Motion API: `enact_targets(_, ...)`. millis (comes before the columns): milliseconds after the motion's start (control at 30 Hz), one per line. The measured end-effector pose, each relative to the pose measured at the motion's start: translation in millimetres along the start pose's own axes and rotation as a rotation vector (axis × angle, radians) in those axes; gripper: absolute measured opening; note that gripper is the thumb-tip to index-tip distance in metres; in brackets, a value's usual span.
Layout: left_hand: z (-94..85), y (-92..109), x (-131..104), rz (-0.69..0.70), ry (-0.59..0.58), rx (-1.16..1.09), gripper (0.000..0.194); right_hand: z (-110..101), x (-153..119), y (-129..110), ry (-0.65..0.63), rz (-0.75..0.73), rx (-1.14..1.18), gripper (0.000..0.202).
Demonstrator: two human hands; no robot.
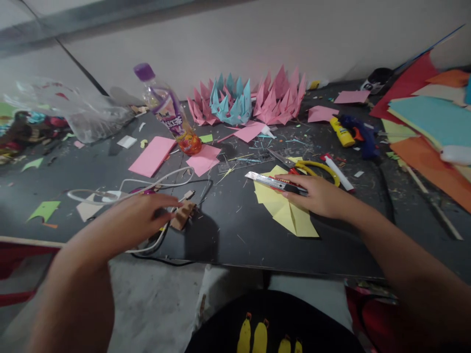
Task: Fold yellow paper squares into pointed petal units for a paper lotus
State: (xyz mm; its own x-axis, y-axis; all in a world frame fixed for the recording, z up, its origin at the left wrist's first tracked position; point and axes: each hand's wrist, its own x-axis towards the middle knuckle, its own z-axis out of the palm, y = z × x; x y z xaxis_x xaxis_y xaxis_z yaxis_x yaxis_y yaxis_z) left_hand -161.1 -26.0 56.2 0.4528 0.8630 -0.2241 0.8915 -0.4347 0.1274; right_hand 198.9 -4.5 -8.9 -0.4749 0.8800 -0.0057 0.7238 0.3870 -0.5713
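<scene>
My right hand [319, 195] is closed round the handle of a box cutter [267, 181], whose blade end points left. Beneath it a folded piece of yellow paper [290, 213] lies on the dark table. Scissors with yellow handles [327, 169] lie just beyond that hand. On the left, my left hand [152, 212] hovers over a white cable [128, 189], thumb and fingers apart. Its fingertips are at a small brown cardboard piece [180, 217]; whether they touch it I cannot tell.
Pink and blue folded-paper crowns [231, 103] stand by the wall. A purple-capped bottle [171, 115] is left of them, near pink paper [152, 156]. To the right lie a glue gun [362, 135], a yellow glue stick [342, 131] and coloured sheets [430, 122]. Paper scraps litter the table.
</scene>
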Motion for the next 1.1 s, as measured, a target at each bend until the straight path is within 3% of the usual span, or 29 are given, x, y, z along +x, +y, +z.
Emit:
enact_targets(100,16.5,24.3,38.9,-0.042,0.127,-0.101,0.024,0.1,-0.4,-0.3,0.003,0.002,0.001,0.043)
enact_targets(200,41.7,42.9,76.2,0.012,0.212,-0.252,0.019,-1.1,-0.4,-2.1,-0.02,0.028,0.01,0.043)
enact_targets(333,62.3,43.1,99.9,0.127,0.264,-0.33,0.018,-1.5,0.5,-2.6,-0.024,0.039,0.019,0.043)
enact_targets(600,73.3,29.8,100.3,0.255,0.342,-0.354,0.022,-0.8,0.8,-1.2,0.0,0.032,0.012,0.043)
enact_targets(867,70.2,31.3,96.9,0.293,0.296,-0.114,0.026,0.0,2.4,-1.7,0.012,0.038,-0.011,0.043)
enact_targets(1100,72.3,23.6,97.1,0.277,0.411,-0.353,0.02,-0.9,1.7,-2.9,-0.008,0.035,-0.02,0.044)
